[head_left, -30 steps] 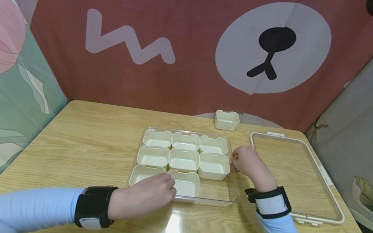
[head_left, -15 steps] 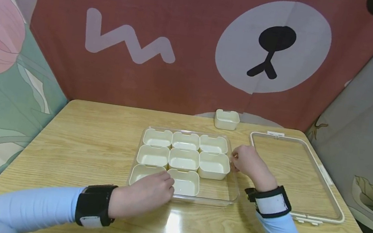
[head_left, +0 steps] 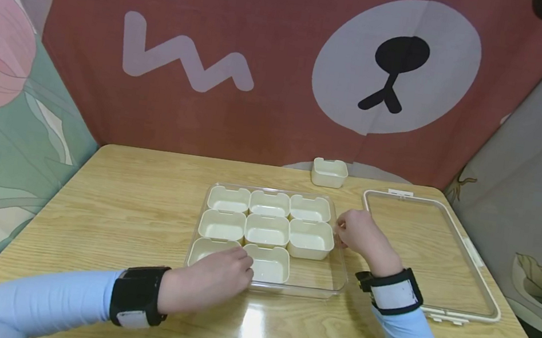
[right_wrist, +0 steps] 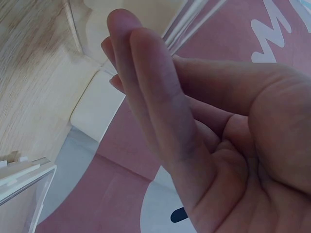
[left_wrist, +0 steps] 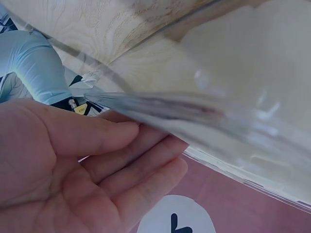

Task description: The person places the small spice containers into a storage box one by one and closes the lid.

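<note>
A clear plastic box (head_left: 322, 283) lies on the table, holding several cream compartment cups (head_left: 267, 231) in rows. Its front right corner holds no cup. My left hand (head_left: 214, 279) is at the front wall, thumb and fingers pinching the rim; in the left wrist view the hand (left_wrist: 97, 160) shows below the see-through wall (left_wrist: 204, 109). My right hand (head_left: 362, 237) pinches the right wall near the back. In the right wrist view, the rim runs in behind the long fingers of that hand (right_wrist: 194, 126), and the contact is partly hidden.
One more cream cup (head_left: 330, 173) stands alone at the table's back edge, against the bear-print cloth (head_left: 179, 116). A clear lid with a white frame (head_left: 467, 251) lies to the right of the box. Wooden tabletop (head_left: 143, 191) extends on the left.
Almost nothing differs. My left fingers have shifted very slightly left along the front of the box; the right hand, cups and lid keep their places.
</note>
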A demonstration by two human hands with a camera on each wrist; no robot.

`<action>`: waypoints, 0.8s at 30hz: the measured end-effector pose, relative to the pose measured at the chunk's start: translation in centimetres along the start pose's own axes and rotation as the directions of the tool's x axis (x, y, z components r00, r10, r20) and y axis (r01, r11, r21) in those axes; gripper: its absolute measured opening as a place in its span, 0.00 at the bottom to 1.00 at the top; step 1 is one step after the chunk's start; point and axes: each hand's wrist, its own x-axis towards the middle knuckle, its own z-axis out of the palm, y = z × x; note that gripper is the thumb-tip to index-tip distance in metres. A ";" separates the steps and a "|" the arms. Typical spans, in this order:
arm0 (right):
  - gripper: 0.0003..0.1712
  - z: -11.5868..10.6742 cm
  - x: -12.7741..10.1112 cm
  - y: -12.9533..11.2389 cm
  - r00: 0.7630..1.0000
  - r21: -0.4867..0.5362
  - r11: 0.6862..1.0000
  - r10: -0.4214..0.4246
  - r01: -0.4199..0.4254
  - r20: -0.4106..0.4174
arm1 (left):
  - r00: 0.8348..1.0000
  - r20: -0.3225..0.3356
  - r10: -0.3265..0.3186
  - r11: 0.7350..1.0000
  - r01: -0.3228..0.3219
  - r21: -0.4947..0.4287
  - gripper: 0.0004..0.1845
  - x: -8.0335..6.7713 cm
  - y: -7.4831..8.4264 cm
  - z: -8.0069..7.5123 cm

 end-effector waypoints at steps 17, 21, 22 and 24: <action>0.12 -0.1 -0.1 0.4 1.000 0.013 1.000 -0.008 0.008 -0.006 | 0.990 -0.137 -0.042 0.995 0.029 -0.097 0.09 1.6 -0.8 -0.5; 0.13 0.1 -0.1 0.4 1.000 0.006 1.000 -0.025 0.025 -0.018 | 0.976 -0.203 -0.077 0.991 0.052 -0.127 0.09 2.4 -1.1 -0.9; 0.13 0.1 -0.1 0.4 1.000 0.011 1.000 -0.023 0.023 -0.016 | 0.971 -0.225 -0.086 0.989 0.057 -0.134 0.08 2.7 -1.1 -1.0; 0.13 0.1 -0.1 0.3 1.000 0.018 1.000 -0.016 0.016 -0.011 | 0.959 -0.266 -0.101 0.988 0.064 -0.144 0.09 3.1 -1.3 -1.3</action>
